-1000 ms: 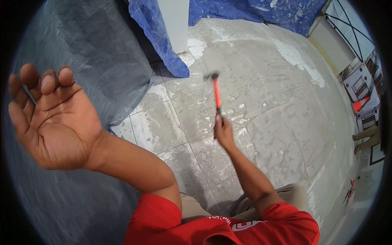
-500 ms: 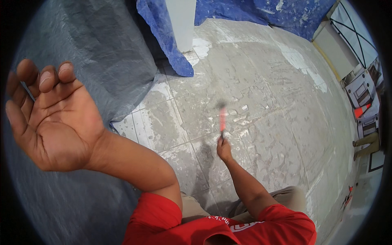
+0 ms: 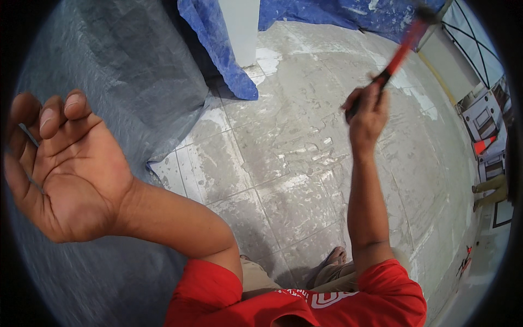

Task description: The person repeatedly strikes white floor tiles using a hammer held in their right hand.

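My right hand [image 3: 370,117] is raised over the floor, its fingers wrapped round the black grip of a hammer [image 3: 400,54]. The hammer has a red handle, and its dark head, blurred by motion, points up and to the right. At the far left my left hand [image 3: 76,169] is lifted with the palm showing. Its fingers are loosely curled and apart, and nothing is in them. Below lies the tiled floor [image 3: 278,207], coated with rough grey-white mortar and ridged, broken patches near the middle.
A grey plastic sheet [image 3: 131,82] hangs along the left. Blue tarp [image 3: 327,13] covers the far side, and more hangs beside a white pillar [image 3: 239,32]. On the right are an orange-red cone-like object [image 3: 484,145], another person's legs [image 3: 490,189] and a red-handled tool [image 3: 464,261].
My right hand has swung the hammer up and to the right, away from the floor patch. My left hand has shifted slightly lower. A sandalled foot now shows beneath my right arm.
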Tool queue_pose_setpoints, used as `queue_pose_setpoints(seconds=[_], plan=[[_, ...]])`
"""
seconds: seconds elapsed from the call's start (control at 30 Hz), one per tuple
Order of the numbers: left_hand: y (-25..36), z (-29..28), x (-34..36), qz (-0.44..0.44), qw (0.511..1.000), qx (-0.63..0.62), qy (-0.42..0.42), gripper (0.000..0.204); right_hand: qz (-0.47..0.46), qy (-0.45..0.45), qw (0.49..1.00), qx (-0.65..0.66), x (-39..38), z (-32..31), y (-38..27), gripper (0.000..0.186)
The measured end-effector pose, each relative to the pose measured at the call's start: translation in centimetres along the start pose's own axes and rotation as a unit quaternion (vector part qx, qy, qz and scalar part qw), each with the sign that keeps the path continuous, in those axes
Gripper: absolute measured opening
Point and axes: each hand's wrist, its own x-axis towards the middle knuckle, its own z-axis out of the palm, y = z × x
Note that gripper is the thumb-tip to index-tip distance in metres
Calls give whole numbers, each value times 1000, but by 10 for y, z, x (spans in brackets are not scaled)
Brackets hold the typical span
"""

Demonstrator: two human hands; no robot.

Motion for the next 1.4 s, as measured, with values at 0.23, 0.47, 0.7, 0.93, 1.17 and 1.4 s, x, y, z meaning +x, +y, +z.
queue_pose_setpoints(seconds=[0.23,0.47,0.7,0.93,1.17,1.4], plan=[[-5,-8,-1,-8,1000,11,-16,34,-31,93,993,70,-61,3,85,21],[5,-8,5,-2,999,8,-49,38,585,-148,787,-131,-317,-34,235,48],[-6,-17,1,1,1000,3,-22,38,366,-46,921,-127,-128,-15,137,58],[-16,-24,-1,-6,1000,11,-8,38,-106,69,991,44,33,-1,0,32],[-19,-20,0,-14,998,-7,-60,39,-124,46,909,-396,-191,-14,212,35],[-9,-19,3,-25,996,-14,-87,40,584,-122,802,-37,-303,-5,182,55]])
